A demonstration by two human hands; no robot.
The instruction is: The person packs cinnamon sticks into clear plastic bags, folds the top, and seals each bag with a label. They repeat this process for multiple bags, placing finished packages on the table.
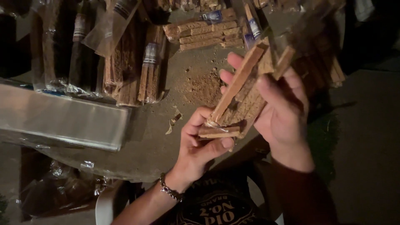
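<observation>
Fingers of the left hand curl around the bottom of a bundle of brown sticks, pinching it so the ends stay level. Right hand cups the bundle from behind, its thumb pressing the upper sticks together. Held upright above the worktop, it hovers over loose brown dust. Wrapped bundles and clear sleeves lie left.

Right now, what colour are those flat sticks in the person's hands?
Light tan-brown, like dry wood; the sticks show best in the head view.
</observation>
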